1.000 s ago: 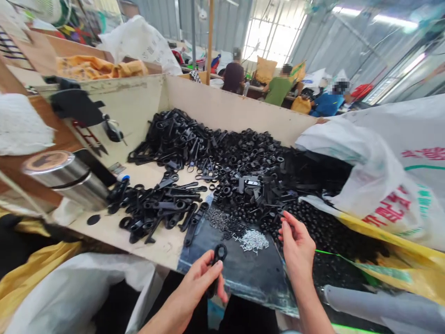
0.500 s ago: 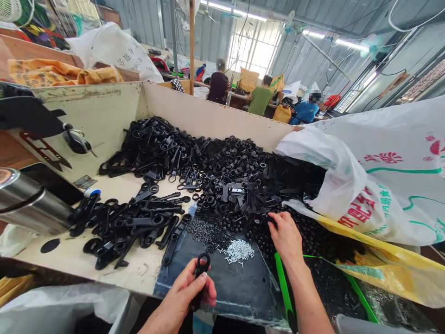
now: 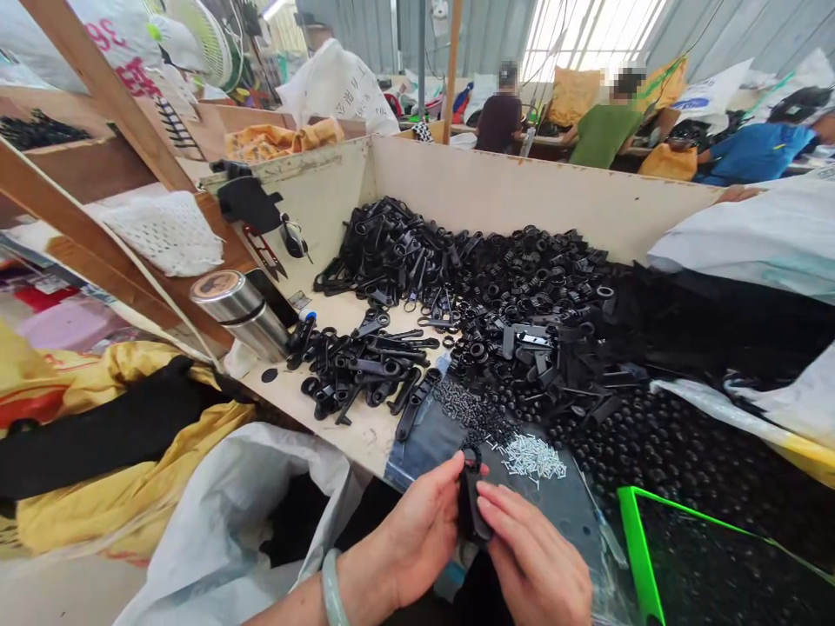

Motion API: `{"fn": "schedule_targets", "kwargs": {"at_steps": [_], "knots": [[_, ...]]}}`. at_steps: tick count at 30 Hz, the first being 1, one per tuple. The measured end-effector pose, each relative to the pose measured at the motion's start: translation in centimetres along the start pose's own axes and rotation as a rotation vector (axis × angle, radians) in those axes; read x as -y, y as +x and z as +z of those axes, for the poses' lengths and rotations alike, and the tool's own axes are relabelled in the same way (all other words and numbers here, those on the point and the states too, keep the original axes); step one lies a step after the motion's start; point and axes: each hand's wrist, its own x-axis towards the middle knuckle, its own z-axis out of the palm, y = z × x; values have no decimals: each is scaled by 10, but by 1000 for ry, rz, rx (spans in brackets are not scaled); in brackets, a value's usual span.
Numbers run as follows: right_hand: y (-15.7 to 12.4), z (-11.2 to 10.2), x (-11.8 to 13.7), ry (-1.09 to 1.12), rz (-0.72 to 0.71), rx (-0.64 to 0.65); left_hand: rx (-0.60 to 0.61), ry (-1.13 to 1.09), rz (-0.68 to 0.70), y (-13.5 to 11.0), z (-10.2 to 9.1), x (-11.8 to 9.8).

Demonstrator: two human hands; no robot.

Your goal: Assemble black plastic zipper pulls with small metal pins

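My left hand is closed round a black plastic handle with a ring at one end, held ring-up just over the front edge of the work surface. The fingers of my right hand press against its lower right side; whether a smaller piece sits under them is hidden. Beyond the ring lie a heap of small silvery pins and a patch of tiny dark pieces on a dark mat. Similar black handles lie in a loose pile to the left.
Larger heaps of black handles and black rings fill the back, and black balls the right. A green-edged tray is at right front. A steel flask stands left, above an open white sack. People sit beyond the partition.
My right hand has come from the black pieces on the right to the handle in my left hand. The view has swung left, bringing the white sack and fan further in.
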Motion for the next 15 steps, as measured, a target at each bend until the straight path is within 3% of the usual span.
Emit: {"fn": "schedule_targets", "kwargs": {"at_steps": [5, 10, 15], "knots": [[0, 3, 0, -12, -83, -21, 22, -71, 69, -3, -2, 6], [-4, 3, 1, -8, -116, -27, -8, -74, 50, -9, 4, 7], [0, 3, 3, -18, -124, 31, -64, -15, 159, -14, 7, 5]]}}
